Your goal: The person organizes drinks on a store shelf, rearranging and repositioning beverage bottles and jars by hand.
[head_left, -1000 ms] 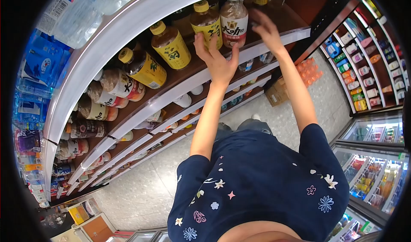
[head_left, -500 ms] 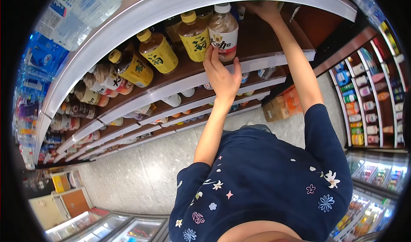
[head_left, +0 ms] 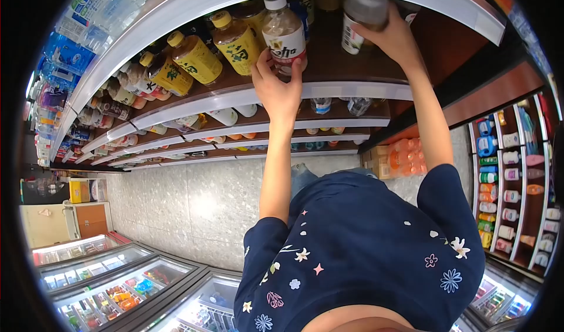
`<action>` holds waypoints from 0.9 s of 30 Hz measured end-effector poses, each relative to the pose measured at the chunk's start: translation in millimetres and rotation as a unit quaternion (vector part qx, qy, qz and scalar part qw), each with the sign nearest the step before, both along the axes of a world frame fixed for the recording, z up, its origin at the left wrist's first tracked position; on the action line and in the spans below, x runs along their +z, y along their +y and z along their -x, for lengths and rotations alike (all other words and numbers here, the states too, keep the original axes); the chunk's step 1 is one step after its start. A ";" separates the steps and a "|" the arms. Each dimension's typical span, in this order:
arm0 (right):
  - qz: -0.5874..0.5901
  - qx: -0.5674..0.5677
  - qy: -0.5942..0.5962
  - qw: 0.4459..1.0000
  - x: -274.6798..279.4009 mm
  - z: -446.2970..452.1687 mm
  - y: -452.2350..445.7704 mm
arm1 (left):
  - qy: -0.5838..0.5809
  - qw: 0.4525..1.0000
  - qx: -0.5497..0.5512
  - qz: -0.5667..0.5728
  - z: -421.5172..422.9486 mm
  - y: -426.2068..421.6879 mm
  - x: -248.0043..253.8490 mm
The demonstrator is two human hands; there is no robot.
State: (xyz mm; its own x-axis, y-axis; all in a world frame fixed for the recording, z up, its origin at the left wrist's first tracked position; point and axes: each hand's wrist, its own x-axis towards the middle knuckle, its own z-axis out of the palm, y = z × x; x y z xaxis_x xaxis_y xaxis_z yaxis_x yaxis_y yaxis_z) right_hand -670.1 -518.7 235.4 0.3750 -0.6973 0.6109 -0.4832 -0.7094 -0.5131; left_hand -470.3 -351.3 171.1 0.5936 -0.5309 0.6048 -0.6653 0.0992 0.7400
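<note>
On the shelf, a clear bottle with a white cap and a white-and-red label [head_left: 284, 45] stands at the front edge. My left hand [head_left: 277, 88] grips its lower part, thumb on one side and fingers on the other. To the right, my right hand [head_left: 395, 41] is wrapped around a second bottle with a white label [head_left: 352, 37], tilted, its top blurred by motion. Left of the first bottle is a yellow-labelled bottle with a yellow cap [head_left: 236, 44], with more of the same kind beside it. Part of another bottle shows behind my right fingers.
A pale shelf rail [head_left: 346, 90] runs below the bottles, and the upper shelf's edge [head_left: 194, 4] curves above them. Lower shelves hold more bottles. Packs of orange bottles [head_left: 406, 157] stand on the floor near a box. Lit glass-topped coolers [head_left: 126, 294] are behind.
My right hand, earlier reaching deep under the upper shelf, has come forward with a bottle in it. My left hand stays at the white-capped bottle. The whole view has shifted.
</note>
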 end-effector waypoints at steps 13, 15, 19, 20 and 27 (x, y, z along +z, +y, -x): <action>-0.087 0.118 -0.086 0.985 -3.2 77.2 18.3 | -0.117 0.992 -0.024 0.034 63.8 -73.4 -4.6; -0.099 0.103 -0.093 0.985 -5.1 74.7 20.9 | -0.147 0.989 -0.014 0.000 65.3 -88.3 -3.3; -0.078 0.104 -0.101 0.986 -17.8 71.0 13.1 | -0.199 0.978 -0.012 -0.069 58.3 -106.0 -4.2; -0.073 0.092 -0.085 0.989 -17.3 71.7 14.9 | -0.202 0.977 -0.020 -0.066 57.3 -105.8 -6.6; -0.054 0.047 -0.060 0.996 -13.0 55.8 30.5 | -0.156 0.981 -0.096 0.062 61.5 -77.6 1.1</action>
